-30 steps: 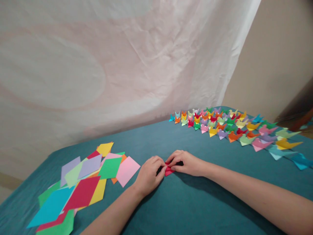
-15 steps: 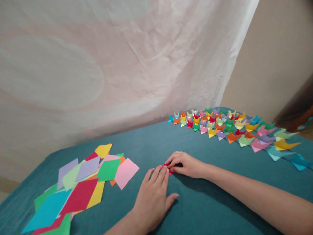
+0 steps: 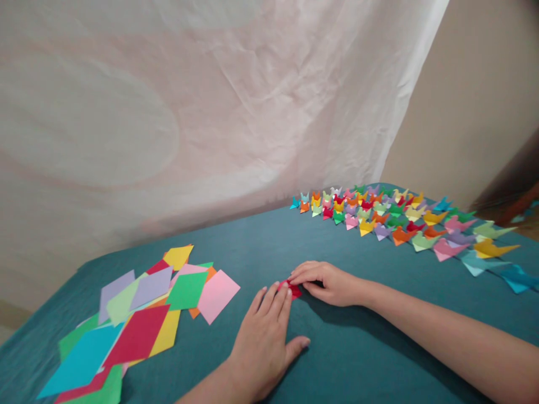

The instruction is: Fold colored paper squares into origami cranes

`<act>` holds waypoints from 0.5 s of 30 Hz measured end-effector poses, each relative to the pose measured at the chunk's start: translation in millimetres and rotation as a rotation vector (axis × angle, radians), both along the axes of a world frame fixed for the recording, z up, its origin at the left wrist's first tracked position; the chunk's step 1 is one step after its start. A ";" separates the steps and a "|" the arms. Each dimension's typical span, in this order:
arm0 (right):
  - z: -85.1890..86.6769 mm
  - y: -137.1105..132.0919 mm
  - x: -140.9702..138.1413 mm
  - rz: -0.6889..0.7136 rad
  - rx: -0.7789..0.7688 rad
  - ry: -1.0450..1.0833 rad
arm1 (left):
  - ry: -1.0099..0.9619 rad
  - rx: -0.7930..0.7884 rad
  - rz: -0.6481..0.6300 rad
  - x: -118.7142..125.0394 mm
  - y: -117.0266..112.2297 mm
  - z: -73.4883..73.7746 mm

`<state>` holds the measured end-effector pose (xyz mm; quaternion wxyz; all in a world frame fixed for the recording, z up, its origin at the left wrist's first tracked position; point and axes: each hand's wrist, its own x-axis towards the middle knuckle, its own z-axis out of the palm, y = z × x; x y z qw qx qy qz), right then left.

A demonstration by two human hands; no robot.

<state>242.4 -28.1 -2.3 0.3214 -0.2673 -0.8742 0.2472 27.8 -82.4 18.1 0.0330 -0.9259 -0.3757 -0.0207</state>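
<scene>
A small piece of folded red paper [image 3: 296, 291] lies on the blue-green tablecloth, partly hidden under my fingers. My left hand [image 3: 266, 331] rests palm down with its fingers stretched out and its thumb spread to the right. Its fingertips press on the paper's left part. From the right, my right hand [image 3: 322, 282] reaches over the paper's far edge. Its fingertips touch the paper there, while the thumb stays apart from them, near the right side. The exact folds of the paper are too small to make out.
To the left lies a loose pile of colored paper squares [image 3: 147, 331]. Several rows of folded paper birds [image 3: 379, 216] stand at the back right of the table [image 3: 244, 241]. A pale cloth [image 3: 236, 112] hangs behind the table.
My right hand has shifted slightly right and its thumb has come away from the paper, so more red shows. My left hand has hardly moved.
</scene>
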 end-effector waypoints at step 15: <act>-0.2 -8.8 5.2 0.005 0.277 -0.231 | -0.011 -0.017 -0.002 -1.6 -0.2 0.0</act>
